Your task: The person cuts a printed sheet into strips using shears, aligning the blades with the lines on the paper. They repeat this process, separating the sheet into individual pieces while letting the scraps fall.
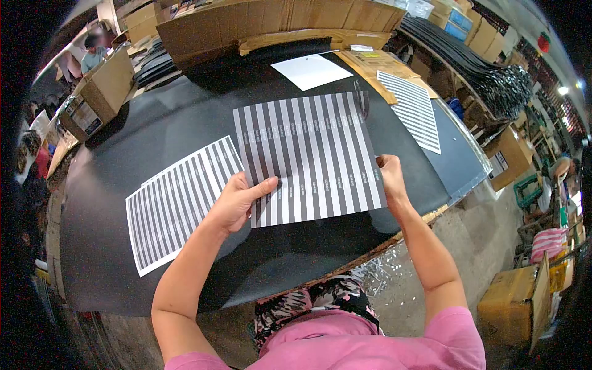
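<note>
Black-and-white striped sheet (308, 157), black table (154, 129)

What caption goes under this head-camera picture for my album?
Left hand and right hand hold a striped sheet over a black table, beside another striped sheet.

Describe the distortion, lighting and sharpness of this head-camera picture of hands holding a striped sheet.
Head view: strong fisheye bows the black table and blackens the corners; light is even, with a soft sheen on the tabletop and one bright lamp at the picture's far right; the striped sheet, left hand and right hand are sharp, the sheet's print too small to read.
</note>
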Demonstrator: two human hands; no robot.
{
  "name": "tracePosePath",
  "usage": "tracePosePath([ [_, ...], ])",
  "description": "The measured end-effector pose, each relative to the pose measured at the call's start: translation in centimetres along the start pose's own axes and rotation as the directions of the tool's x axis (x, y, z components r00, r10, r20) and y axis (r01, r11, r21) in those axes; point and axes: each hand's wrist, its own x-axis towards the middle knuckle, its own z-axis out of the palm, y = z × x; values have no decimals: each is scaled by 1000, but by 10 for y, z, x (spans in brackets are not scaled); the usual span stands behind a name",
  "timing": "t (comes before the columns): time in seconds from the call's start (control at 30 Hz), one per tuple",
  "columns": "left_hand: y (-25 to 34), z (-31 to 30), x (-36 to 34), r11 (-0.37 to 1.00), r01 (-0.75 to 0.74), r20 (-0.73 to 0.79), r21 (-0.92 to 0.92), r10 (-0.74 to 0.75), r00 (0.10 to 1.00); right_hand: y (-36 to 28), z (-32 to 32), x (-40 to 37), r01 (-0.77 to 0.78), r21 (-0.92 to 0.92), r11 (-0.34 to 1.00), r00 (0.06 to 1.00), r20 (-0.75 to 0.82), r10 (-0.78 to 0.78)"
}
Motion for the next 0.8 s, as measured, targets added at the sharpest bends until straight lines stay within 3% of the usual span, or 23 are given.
tracePosePath([
  [0.33, -5, -9, 6, 1000, 21, -40, 19, -20, 999, 25, 2, 9, -12, 40, 999, 999, 46, 10],
  [0.43, 4, -15, 7, 997, -45, -141, 62, 53, 989, 1, 1, -7, -97, 131, 987, 988, 132, 79],
  [0.5, 14, -29, 9, 993, -114, -146, 22, 116, 982, -16, -1, -18, -353, 250, 902, 898, 363, 250],
  [0.63, 29, -41, 7, 968, -249, -270, 8, 242, 932, -23, -4, -49, -334, 100, 937, 848, 465, 253],
  [0.8, 36, -34, 3, 957, -289, -222, 19, 286, 932, -24, -3, -68, -205, -28, 978, 885, 421, 198],
])
